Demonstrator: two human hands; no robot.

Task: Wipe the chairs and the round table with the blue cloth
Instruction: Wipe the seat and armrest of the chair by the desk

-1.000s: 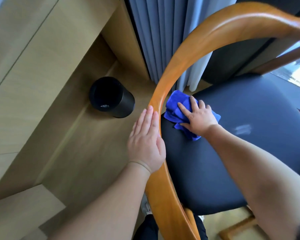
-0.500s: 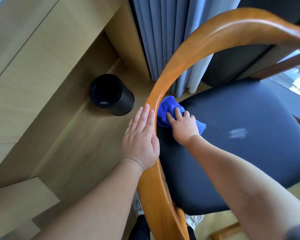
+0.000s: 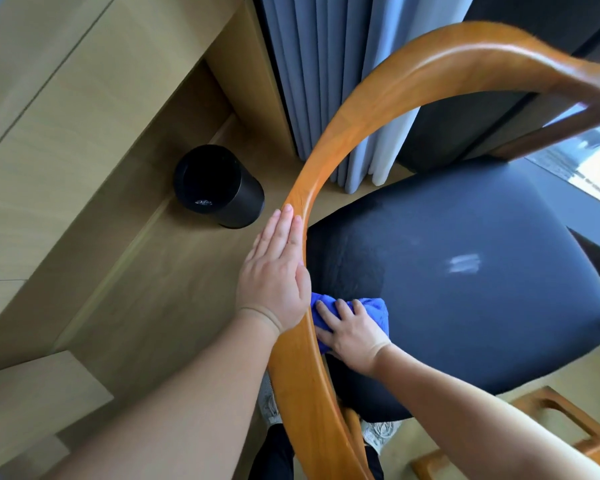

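Note:
A chair with a curved orange wooden backrest (image 3: pixel 329 161) and a dark padded seat (image 3: pixel 465 271) fills the middle and right. My left hand (image 3: pixel 276 275) lies flat with straight fingers against the outer side of the backrest. My right hand (image 3: pixel 349 332) presses the blue cloth (image 3: pixel 374 308) onto the near left part of the seat, just inside the backrest, fingers spread over it. Part of the cloth is hidden under the hand and behind the rail. The round table is not in view.
A black cylindrical bin (image 3: pixel 219 187) stands on the wooden floor left of the chair. Grey curtains (image 3: pixel 323 74) hang behind. Light wooden cabinet panels (image 3: pixel 49 116) line the left. Another wooden frame piece (image 3: pixel 561 420) sits at the lower right.
My right hand has dragged the blue cloth along the seat's edge toward me, from the far left of the seat to the near left. My left hand stays flat on the backrest.

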